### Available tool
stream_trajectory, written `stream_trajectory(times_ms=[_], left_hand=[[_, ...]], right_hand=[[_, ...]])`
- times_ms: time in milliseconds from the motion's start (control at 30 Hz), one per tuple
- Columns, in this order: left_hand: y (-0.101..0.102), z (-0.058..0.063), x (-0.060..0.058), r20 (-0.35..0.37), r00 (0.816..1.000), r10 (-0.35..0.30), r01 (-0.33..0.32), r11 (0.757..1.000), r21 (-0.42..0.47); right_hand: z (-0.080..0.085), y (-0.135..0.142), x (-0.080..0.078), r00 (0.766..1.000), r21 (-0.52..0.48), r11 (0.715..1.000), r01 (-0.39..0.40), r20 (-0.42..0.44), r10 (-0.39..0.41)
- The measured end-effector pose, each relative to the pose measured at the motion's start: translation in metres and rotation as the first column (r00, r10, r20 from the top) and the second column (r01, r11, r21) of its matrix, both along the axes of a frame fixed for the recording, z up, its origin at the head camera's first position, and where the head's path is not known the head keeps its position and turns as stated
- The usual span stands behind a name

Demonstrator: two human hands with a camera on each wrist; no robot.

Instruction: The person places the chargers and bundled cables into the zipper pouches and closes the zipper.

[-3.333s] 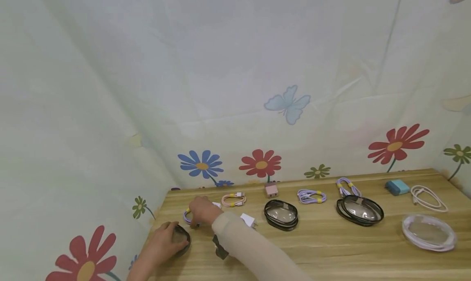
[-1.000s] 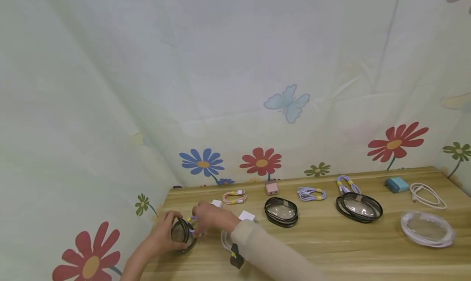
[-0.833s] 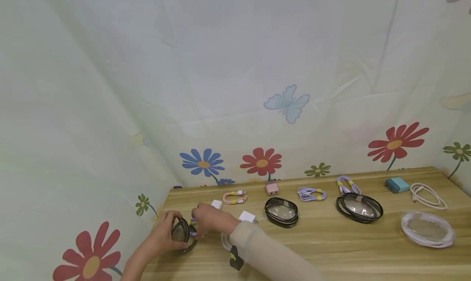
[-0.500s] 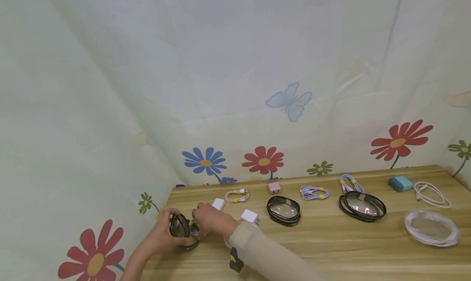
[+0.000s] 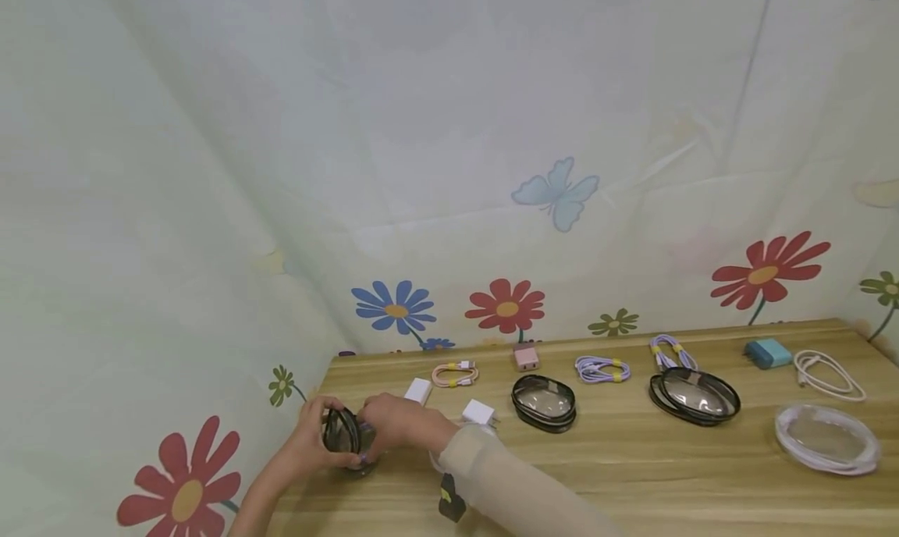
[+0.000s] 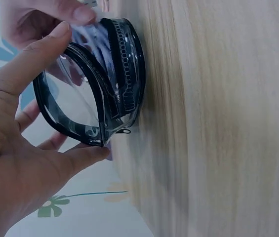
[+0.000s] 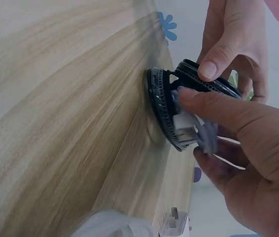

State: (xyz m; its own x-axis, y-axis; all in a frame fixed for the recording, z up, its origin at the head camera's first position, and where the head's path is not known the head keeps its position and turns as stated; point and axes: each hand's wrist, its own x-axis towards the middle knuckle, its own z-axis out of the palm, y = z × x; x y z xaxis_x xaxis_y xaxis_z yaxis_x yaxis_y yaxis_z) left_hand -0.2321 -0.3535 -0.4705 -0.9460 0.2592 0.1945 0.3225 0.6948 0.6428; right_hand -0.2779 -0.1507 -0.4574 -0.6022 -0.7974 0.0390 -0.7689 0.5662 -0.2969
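At the left end of the table, my left hand (image 5: 302, 442) grips the raised lid of a small clear zip case (image 6: 129, 94) with black trim. The case stands unzipped, its lower half against the tabletop. My right hand (image 5: 396, 423) holds a coiled pale purple charging cable (image 7: 208, 136) between thumb and fingers, right in the case's mouth. In the right wrist view a white connector (image 7: 183, 122) shows at the toothed zip edge. The left thumb presses on the lid's rim. Part of the cable is hidden behind the lid and the fingers.
White charger plugs (image 5: 479, 414), a peach cable (image 5: 454, 375), a pink charger (image 5: 525, 357), purple cables (image 5: 602, 370) and a blue charger (image 5: 769, 353) lie along the table. Two black-trimmed cases (image 5: 544, 403) and a white-trimmed case (image 5: 827, 439) sit to the right. A flowered curtain hangs behind.
The right hand has brought the purple cable from the table over to the case and moved it farther into the mouth. The left hand has raised the case's lid.
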Motion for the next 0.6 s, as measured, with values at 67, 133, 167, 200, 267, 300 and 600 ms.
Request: stream_trajectory(times_ms=[67,133,167,200,267,300,600], left_hand=[[-0.0014,-0.0002,0.0014,0.032,0.999,-0.009,0.007,0.998,0.061],[-0.0032,-0.0002,0.0026,0.07,0.997,-0.018,0.01,0.993,0.116],[-0.0039,-0.0001,0.0033,0.092,0.996,-0.016,0.003,0.99,0.143],[-0.0046,-0.0001,0.0038,0.113,0.994,-0.011,-0.008,0.987,0.161],[-0.0057,-0.0005,0.0041,0.142,0.99,-0.013,-0.013,0.984,0.179],[-0.0061,-0.0007,0.004,0.156,0.988,-0.016,-0.014,0.982,0.187],[-0.0069,0.0002,0.0059,0.181,0.983,0.007,-0.043,0.979,0.199]], right_hand=[[0.0019,-0.001,0.0013,1.0,-0.021,1.0,0.006,0.028,-0.005],[0.0035,-0.0021,0.0026,0.998,-0.035,0.999,0.014,0.055,-0.012],[0.0037,-0.0026,0.0032,0.998,-0.042,0.999,0.02,0.068,-0.017],[0.0034,-0.0033,0.0035,0.997,-0.04,0.999,0.031,0.078,-0.028],[0.0027,-0.0042,0.0042,0.992,-0.037,0.997,0.068,0.108,-0.064],[0.0023,-0.0044,0.0048,0.988,-0.037,0.995,0.092,0.124,-0.087],[0.0045,-0.0089,0.0094,0.939,-0.035,0.966,0.258,0.243,-0.242]])
